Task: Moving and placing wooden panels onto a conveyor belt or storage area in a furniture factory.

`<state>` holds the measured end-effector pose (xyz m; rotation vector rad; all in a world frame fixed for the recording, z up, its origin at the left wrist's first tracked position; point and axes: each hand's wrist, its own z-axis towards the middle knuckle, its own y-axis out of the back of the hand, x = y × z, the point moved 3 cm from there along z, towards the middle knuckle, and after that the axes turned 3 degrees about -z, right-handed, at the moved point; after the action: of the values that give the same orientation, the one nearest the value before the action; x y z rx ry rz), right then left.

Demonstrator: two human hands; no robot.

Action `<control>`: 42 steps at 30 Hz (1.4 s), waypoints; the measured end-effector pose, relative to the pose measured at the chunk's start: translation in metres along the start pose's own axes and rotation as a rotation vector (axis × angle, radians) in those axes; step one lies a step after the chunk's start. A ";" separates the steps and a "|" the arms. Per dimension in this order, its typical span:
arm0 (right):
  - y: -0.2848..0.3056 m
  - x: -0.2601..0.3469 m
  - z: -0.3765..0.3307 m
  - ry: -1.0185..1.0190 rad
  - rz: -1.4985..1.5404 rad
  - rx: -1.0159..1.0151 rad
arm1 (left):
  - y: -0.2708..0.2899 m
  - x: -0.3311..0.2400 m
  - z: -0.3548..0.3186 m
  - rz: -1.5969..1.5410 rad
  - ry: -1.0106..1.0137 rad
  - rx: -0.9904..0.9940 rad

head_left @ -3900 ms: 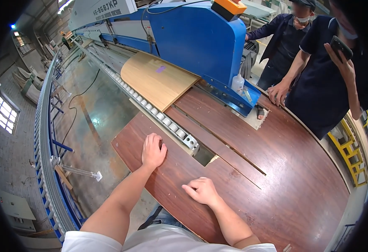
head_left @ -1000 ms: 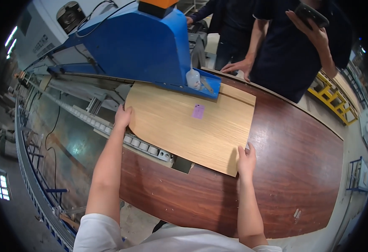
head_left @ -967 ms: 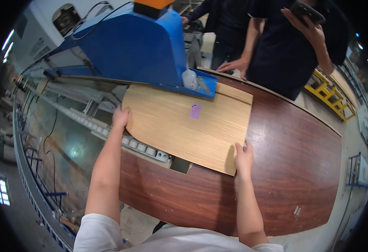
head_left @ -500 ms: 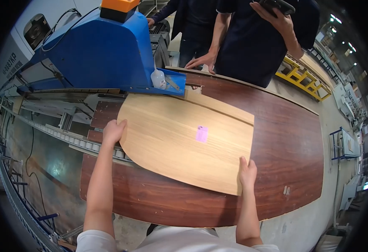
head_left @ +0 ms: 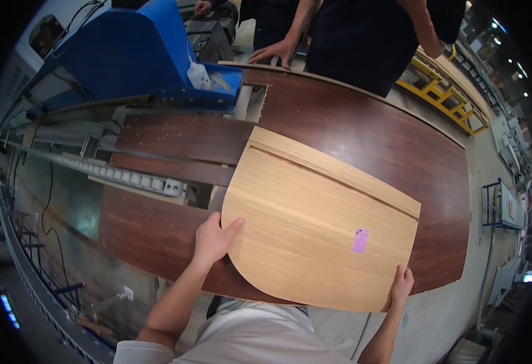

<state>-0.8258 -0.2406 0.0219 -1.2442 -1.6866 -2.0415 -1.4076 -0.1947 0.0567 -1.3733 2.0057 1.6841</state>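
A light wooden panel (head_left: 302, 212) with one rounded end and a long groove near its far edge is held between my two hands, over the near part of a dark reddish-brown table (head_left: 363, 121). My left hand (head_left: 215, 238) grips its curved left end, thumb on top and fingers beneath. At the lower right corner, my right hand (head_left: 402, 284) clasps the straight end, its thumb along the edge. A pink label (head_left: 360, 241) sticks to the panel's upper face. Whether the panel touches the tabletop underneath, I cannot tell.
A blue machine housing (head_left: 120, 54) stands at the far left, with a white bottle (head_left: 198, 75) on its ledge. A roller track (head_left: 126, 175) runs along the left. Across the table, a person's hand (head_left: 276, 53) rests on the far edge. A yellow frame (head_left: 445, 100) stands far right.
Both hands have drawn the panel toward me and to the right, away from the blue machine. The slot in the table by the rollers is now uncovered.
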 end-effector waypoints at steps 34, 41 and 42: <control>-0.096 0.117 0.176 0.720 -0.601 0.257 | -0.125 -0.020 -0.074 -0.401 0.137 -0.100; -0.023 0.052 0.253 0.295 -0.559 -0.027 | -0.127 -0.027 -0.072 -0.490 0.129 -0.136; -0.014 0.049 0.258 0.169 -0.592 -0.090 | -0.125 -0.029 -0.072 -0.511 0.141 -0.139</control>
<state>-0.7454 0.0089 0.0431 -0.6006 -2.0704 -2.4761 -1.2720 -0.2321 0.0147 -1.8968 1.4374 1.5397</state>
